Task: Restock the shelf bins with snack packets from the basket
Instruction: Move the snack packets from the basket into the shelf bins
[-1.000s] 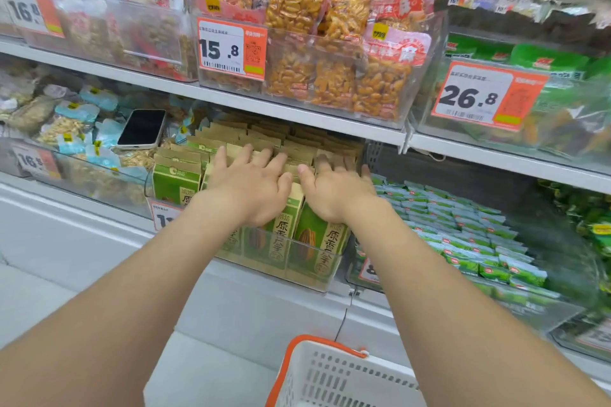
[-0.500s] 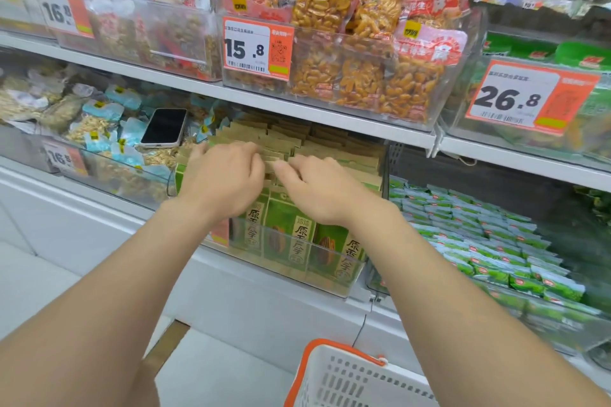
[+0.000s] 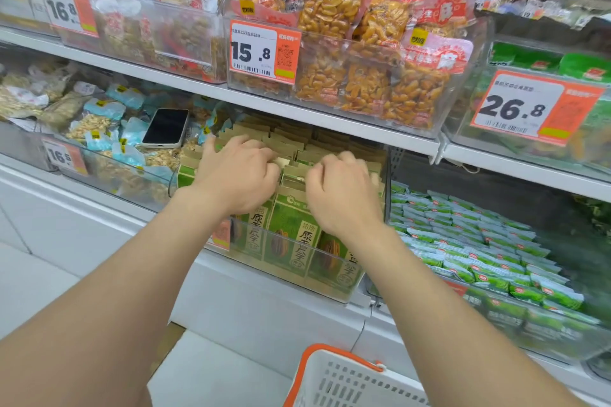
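**Desk:** What did you see around the clear bin?

**Operator:** To the left of the bin I saw pale blue packets in the neighbour bin, and a dark phone lay on top of them. Inside the bin the green packets stood upright in rows, with brown folded tops.

**Desk:** And the hands?

**Operator:** The left hand was over the left rows of the bin. Its fingers were bent over the brown tops and grasped them. The right hand was over the right rows, near the left one but apart from it. Its fingers were curled down among the packets, but the tips were hidden, so I could not tell if it held any.

**Desk:** What was more to the right?

**Operator:** Right of the bin, small green sachets lay in flat rows. Above the bin an orange price tag showed 15.8. Below the bin, at the lower edge of my view, was the white basket with an orange rim. Its inside was not visible to me.
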Demonstrator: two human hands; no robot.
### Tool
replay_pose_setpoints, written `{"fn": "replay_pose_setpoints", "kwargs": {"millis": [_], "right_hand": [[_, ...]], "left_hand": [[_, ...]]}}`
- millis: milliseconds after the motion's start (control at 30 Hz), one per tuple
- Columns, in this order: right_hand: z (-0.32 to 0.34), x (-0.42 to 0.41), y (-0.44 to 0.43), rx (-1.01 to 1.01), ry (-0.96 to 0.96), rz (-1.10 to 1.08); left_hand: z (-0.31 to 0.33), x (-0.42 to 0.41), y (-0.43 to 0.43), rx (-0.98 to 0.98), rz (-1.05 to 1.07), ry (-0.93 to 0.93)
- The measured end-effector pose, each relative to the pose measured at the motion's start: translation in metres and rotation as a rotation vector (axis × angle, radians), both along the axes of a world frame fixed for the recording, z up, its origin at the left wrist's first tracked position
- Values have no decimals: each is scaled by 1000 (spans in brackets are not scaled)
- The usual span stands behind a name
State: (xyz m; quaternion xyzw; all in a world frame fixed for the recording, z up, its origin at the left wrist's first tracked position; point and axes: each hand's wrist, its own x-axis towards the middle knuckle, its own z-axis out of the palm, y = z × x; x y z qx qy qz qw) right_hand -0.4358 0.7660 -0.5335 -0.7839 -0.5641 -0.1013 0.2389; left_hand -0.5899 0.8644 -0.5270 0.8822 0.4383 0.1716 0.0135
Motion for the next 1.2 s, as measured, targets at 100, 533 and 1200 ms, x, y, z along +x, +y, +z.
{"fn": "replay_pose_setpoints", "kwargs": {"millis": [100,533,1200], "right_hand": [[2,-2,-5,-69,8,-16],[6,9,4,-173,62,134],[35,3,13,-255,219,95]], "left_hand": [[1,3,-3,36,22,1],[-5,10,13,24,18,70],[-10,7,10,47,-20,10]]}}
